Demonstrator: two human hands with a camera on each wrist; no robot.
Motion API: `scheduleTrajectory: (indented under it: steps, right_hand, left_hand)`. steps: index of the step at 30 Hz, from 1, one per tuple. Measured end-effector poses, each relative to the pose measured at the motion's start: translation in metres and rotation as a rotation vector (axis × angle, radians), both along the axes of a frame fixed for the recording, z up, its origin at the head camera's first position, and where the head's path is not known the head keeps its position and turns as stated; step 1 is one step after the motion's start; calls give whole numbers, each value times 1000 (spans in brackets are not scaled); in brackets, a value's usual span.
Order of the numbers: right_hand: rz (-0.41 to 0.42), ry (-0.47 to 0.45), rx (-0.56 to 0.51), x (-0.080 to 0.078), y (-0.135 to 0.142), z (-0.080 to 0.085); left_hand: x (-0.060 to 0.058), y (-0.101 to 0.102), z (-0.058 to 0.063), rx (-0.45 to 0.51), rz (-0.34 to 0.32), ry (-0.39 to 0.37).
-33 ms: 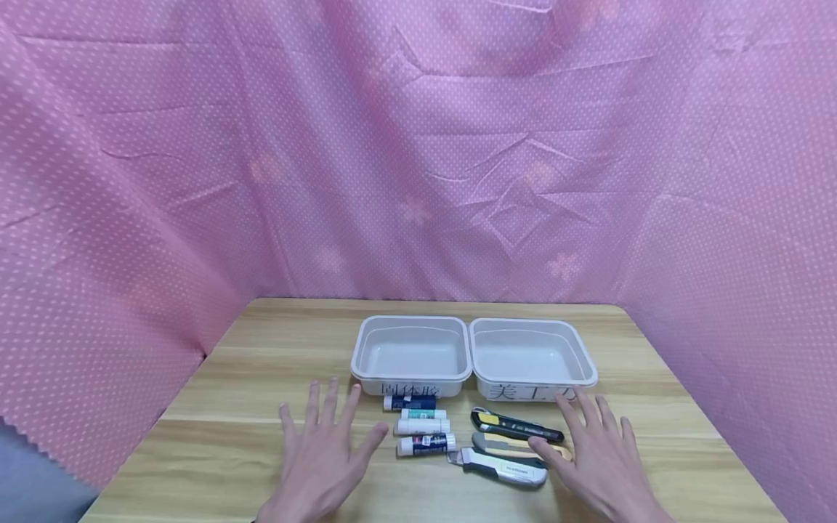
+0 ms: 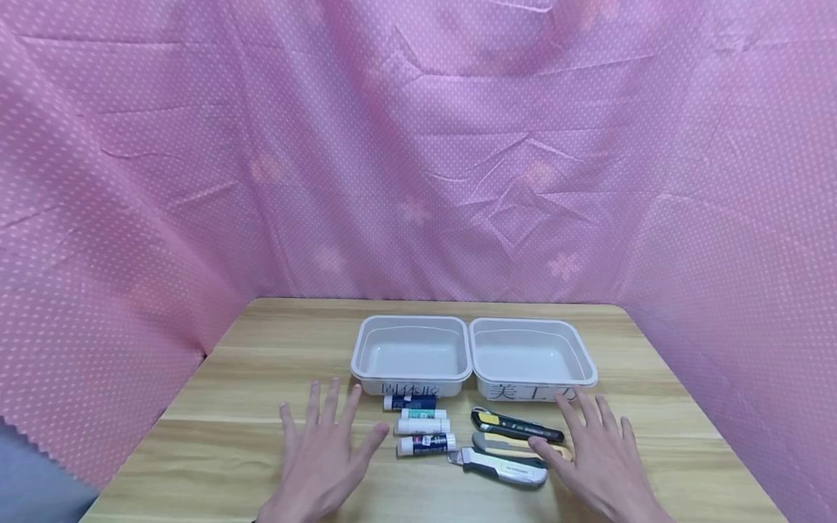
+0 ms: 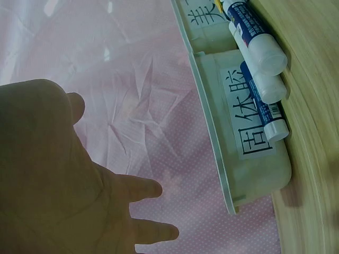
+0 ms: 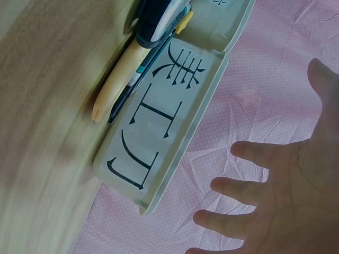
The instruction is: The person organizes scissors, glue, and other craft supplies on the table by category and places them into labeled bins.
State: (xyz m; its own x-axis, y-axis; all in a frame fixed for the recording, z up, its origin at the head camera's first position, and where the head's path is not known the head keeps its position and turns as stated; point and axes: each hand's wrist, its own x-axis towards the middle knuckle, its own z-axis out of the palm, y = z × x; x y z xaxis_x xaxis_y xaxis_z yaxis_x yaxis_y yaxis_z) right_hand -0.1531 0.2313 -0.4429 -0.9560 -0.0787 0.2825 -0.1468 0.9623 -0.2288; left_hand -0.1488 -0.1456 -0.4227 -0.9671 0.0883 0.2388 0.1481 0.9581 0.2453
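Note:
My left hand (image 2: pixel 322 456) is spread flat with straight fingers, palm down, to the left of several glue sticks (image 2: pixel 426 444) lying in a column. Its thumb tip points at the sticks, and nothing is held. On the other side, my right hand (image 2: pixel 603 459) also has its fingers spread and holds nothing. Three utility knives lie beside it: a black and yellow one (image 2: pixel 523 427), a yellow one (image 2: pixel 500 443) and a silver-white and black one (image 2: pixel 506 467). In the head view the right thumb overlaps the yellow knife's end. Both wrist views show bare palms (image 3: pixel 58 174) with extended fingers (image 4: pixel 238 190).
Behind the sticks and knives stand two white plastic bins side by side, a left one (image 2: pixel 412 378) and a right one (image 2: pixel 532 382). Each has a label with Chinese characters on its front. The wooden table (image 2: pixel 216 436) is enclosed by pink dotted cloth (image 2: pixel 418 181).

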Motion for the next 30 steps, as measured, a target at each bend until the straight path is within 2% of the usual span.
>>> scheduleTrajectory:
  steps: [7, 12, 20, 22, 27, 30]
  right_hand:
    - [0, -4, -5, 0, 0, 1]
    - [8, -15, -22, 1, -1, 1]
    - [20, -25, -105, -2, -4, 4]
    - [23, 1, -133, -3, -5, 5]
    - [24, 82, -197, -6, -8, 8]
    - [30, 119, -217, -8, -10, 10]
  left_hand:
    - [-1, 2, 0, 1, -4, 4]
    - [-2, 2, 1, 16, 5, -27]
    - [-11, -3, 8, 123, 48, -47]
    - [-14, -6, 10, 163, 46, -30]
    - [-24, -14, 11, 255, 10, 70]
    - [-31, -18, 11, 314, 8, 84]
